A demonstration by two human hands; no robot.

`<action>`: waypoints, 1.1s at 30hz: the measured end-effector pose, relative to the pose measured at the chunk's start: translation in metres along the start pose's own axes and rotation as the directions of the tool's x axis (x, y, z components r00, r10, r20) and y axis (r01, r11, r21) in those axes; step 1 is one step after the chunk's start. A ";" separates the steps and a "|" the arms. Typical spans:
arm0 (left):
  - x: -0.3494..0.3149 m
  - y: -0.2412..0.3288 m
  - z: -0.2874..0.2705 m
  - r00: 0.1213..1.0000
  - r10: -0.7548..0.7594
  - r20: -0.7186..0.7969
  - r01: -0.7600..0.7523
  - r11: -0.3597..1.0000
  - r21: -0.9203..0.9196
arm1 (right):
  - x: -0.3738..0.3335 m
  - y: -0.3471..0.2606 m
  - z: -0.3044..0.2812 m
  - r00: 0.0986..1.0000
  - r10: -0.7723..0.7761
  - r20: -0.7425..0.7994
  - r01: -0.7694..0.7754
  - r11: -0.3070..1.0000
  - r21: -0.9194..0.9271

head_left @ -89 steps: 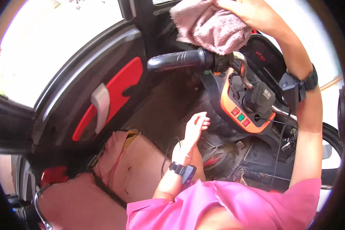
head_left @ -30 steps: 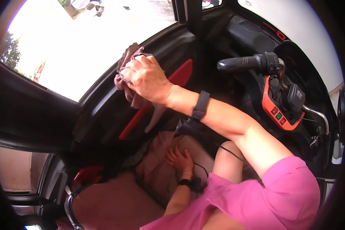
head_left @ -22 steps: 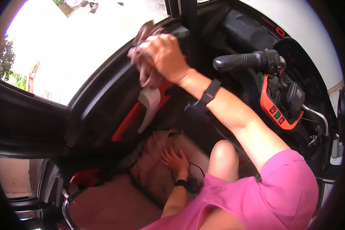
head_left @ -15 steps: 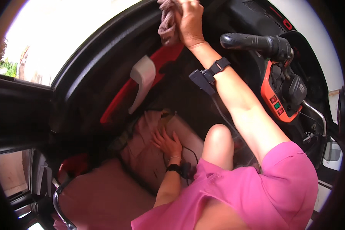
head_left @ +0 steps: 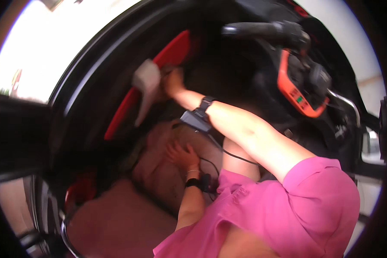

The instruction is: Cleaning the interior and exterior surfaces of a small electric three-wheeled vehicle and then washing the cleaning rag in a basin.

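Door panel (head_left: 86, 69), black and curving along the left, carries a red insert (head_left: 122, 114) and a pale grey handle (head_left: 146, 81). It bears no lettering that can be read. Just beside the handle, on its right, is the right hand (head_left: 173, 81), dark and smeared by motion; I cannot tell whether it grasps something or touches the panel. A black strap on that wrist holds a grey box (head_left: 195, 121), from which a black cable (head_left: 232, 152) runs down past the bare knee.

The left hand (head_left: 185, 158) is free of any grip, its fingers spread over a pinkish seat cover (head_left: 150, 170). A thin bracelet (head_left: 192, 171) and a black band (head_left: 194, 184) circle its wrist. A larger reddish-brown cushion (head_left: 116, 219) lies beyond a dark gap, lower left.

As for markings, the orange console (head_left: 283, 79) at upper right has a row of small switches (head_left: 299, 99), red and green, whose symbols are too blurred to read. Faint pale marks sit on the dark cover (head_left: 318, 77) beside it, equally illegible. Red figures show at the top edge, cut off and unreadable. A black handlebar grip (head_left: 253, 30) points left above the console, and the pink garment (head_left: 266, 206) shows plain cloth.
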State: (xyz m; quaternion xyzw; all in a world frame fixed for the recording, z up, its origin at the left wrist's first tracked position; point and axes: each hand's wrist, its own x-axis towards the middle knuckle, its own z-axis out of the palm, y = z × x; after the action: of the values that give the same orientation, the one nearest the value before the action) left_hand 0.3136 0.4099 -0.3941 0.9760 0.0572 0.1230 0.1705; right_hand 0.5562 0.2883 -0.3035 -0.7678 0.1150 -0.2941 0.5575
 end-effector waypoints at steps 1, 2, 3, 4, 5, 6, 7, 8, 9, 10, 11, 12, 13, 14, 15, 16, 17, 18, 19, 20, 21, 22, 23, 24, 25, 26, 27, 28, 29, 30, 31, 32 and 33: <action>-0.001 -0.001 0.006 1.000 -0.014 -0.017 0.014 1.000 -0.001 | -0.012 -0.015 -0.017 0.956 0.118 0.270 -0.175 0.964 0.202; -0.002 0.004 0.005 0.999 0.010 -0.030 -0.010 1.000 0.002 | -0.019 -0.022 -0.041 0.851 0.166 0.497 -0.365 0.868 0.335; -0.003 0.009 0.005 0.999 0.031 -0.044 -0.031 1.000 0.004 | -0.025 -0.032 -0.059 0.705 0.141 0.695 -0.555 0.721 0.416; -0.004 0.009 0.004 0.997 0.053 -0.062 -0.052 0.998 0.023 | -0.026 -0.039 -0.073 0.543 0.043 0.838 -0.722 0.533 0.441; -0.003 0.027 0.002 0.992 0.104 -0.077 -0.103 0.995 0.011 | -0.013 -0.042 -0.096 0.593 -0.075 0.802 -0.431 0.812 0.394; 0.000 0.023 0.001 0.988 0.114 -0.100 -0.109 0.993 0.046 | -0.016 -0.066 -0.113 0.603 0.091 0.793 -0.455 0.856 0.248; 0.001 0.030 -0.005 0.983 0.141 -0.121 -0.135 0.990 0.049 | -0.020 -0.073 -0.129 0.637 0.186 0.748 -0.560 0.779 0.283; 0.003 0.017 -0.008 0.982 0.127 -0.141 -0.117 0.990 0.081 | -0.013 -0.110 -0.152 0.458 0.317 0.831 -0.388 0.912 -0.135; 0.006 0.017 -0.013 0.979 0.134 -0.151 -0.121 0.988 0.093 | -0.021 -0.119 -0.170 0.502 0.289 0.815 -0.352 0.929 -0.112; 0.006 0.017 -0.014 0.978 0.140 -0.157 -0.126 0.988 0.093 | -0.027 -0.124 -0.203 0.538 0.239 0.808 -0.351 0.935 -0.043; 0.010 0.013 -0.020 0.977 0.133 -0.166 -0.117 0.988 0.105 | -0.038 -0.134 -0.226 0.549 0.161 0.820 -0.340 0.939 0.043; 0.009 0.016 -0.016 0.975 0.156 -0.159 -0.141 0.984 0.105 | -0.050 -0.145 -0.271 0.607 0.170 0.777 -0.285 0.958 0.013; 0.008 0.016 -0.013 0.977 0.161 -0.138 -0.144 0.982 0.122 | -0.062 -0.161 -0.317 0.646 0.161 0.746 -0.227 0.974 -0.013; 0.011 0.016 -0.009 0.973 0.198 -0.122 -0.186 0.977 0.104 | -0.077 -0.185 -0.365 0.677 0.176 0.714 -0.166 0.982 -0.084; 0.010 0.012 -0.002 0.980 0.173 -0.101 -0.150 0.969 0.197 | -0.095 -0.205 -0.410 0.682 0.220 0.697 -0.125 0.975 -0.186; 0.011 0.010 0.003 0.985 0.147 -0.085 -0.116 0.950 0.290 | -0.117 -0.214 -0.446 0.711 0.267 0.651 -0.162 0.963 -0.218; 0.013 0.007 0.006 0.984 0.164 -0.074 -0.137 0.949 0.285 | -0.135 -0.225 -0.478 0.715 0.309 0.627 -0.174 0.947 -0.269; 0.016 -0.001 0.003 0.976 0.178 -0.124 -0.134 0.944 0.301 | -0.155 -0.230 -0.506 0.730 0.310 0.609 -0.187 0.948 -0.259; 0.020 -0.001 0.000 0.964 0.203 -0.169 -0.143 0.939 0.312 | -0.174 -0.248 -0.531 0.720 0.433 0.542 -0.249 0.891 -0.380; 0.019 0.007 -0.004 0.962 0.224 -0.156 -0.169 0.937 0.304 | -0.195 -0.249 -0.557 0.727 0.478 0.493 -0.244 0.851 -0.465; 0.021 0.011 -0.014 0.981 0.175 -0.081 -0.145 0.948 0.284 | -0.217 -0.245 -0.580 0.727 0.535 0.430 -0.287 0.806 -0.517; 0.024 0.013 -0.022 0.992 0.123 -0.006 -0.117 0.956 0.268 | -0.237 -0.245 -0.601 0.735 0.577 0.355 -0.317 0.756 -0.572; 0.027 0.014 -0.028 0.991 0.133 -0.010 -0.125 0.954 0.274 | -0.256 -0.248 -0.619 0.745 0.620 0.248 -0.357 0.684 -0.636; 0.029 0.017 -0.032 0.993 0.119 0.013 -0.118 0.964 0.237 | -0.278 -0.245 -0.639 0.763 0.634 0.130 -0.386 0.607 -0.695; 0.034 0.016 -0.034 0.994 0.104 0.033 -0.108 0.973 0.204 | -0.298 -0.245 -0.658 0.801 0.597 0.037 -0.394 0.574 -0.718; 0.036 0.016 -0.038 0.979 0.202 -0.035 -0.202 0.979 0.018 | -0.315 -0.249 -0.674 0.831 0.554 -0.054 -0.407 0.537 -0.739; 0.032 0.019 -0.041 0.977 0.208 -0.042 -0.208 0.978 0.022 | -0.327 -0.255 -0.689 0.801 0.571 -0.181 -0.516 0.505 -0.691; 0.026 0.030 -0.057 0.954 0.289 -0.077 -0.290 0.957 -0.003 | -0.338 -0.257 -0.704 0.860 0.445 -0.250 -0.466 0.486 -0.739; 0.020 0.038 -0.069 0.925 0.363 -0.115 -0.368 0.929 -0.025 | -0.348 -0.259 -0.719 0.903 0.304 -0.303 -0.418 0.457 -0.786; 0.020 0.033 -0.068 0.926 0.353 -0.135 -0.357 0.934 0.000 | -0.350 -0.262 -0.732 0.923 0.203 -0.327 -0.383 0.393 -0.836; 0.021 0.030 -0.060 0.928 0.366 -0.067 -0.364 0.930 0.037 | -0.355 -0.268 -0.745 0.932 0.106 -0.348 -0.363 0.320 -0.875; 0.021 0.022 -0.058 0.929 0.371 0.001 -0.370 0.926 0.074 | -0.361 -0.272 -0.760 0.922 0.076 -0.379 -0.385 0.263 -0.885; -0.002 0.047 -0.076 0.936 0.349 0.047 -0.352 0.934 0.055 | -0.363 -0.270 -0.773 0.916 0.043 -0.399 -0.399 0.212 -0.892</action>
State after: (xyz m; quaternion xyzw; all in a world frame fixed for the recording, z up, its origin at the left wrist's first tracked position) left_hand 0.2956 0.3900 -0.3093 0.9775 -0.1170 0.1316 0.1162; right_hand -0.2236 -0.0429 -0.0125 -0.8683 0.4596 -0.1857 -0.0170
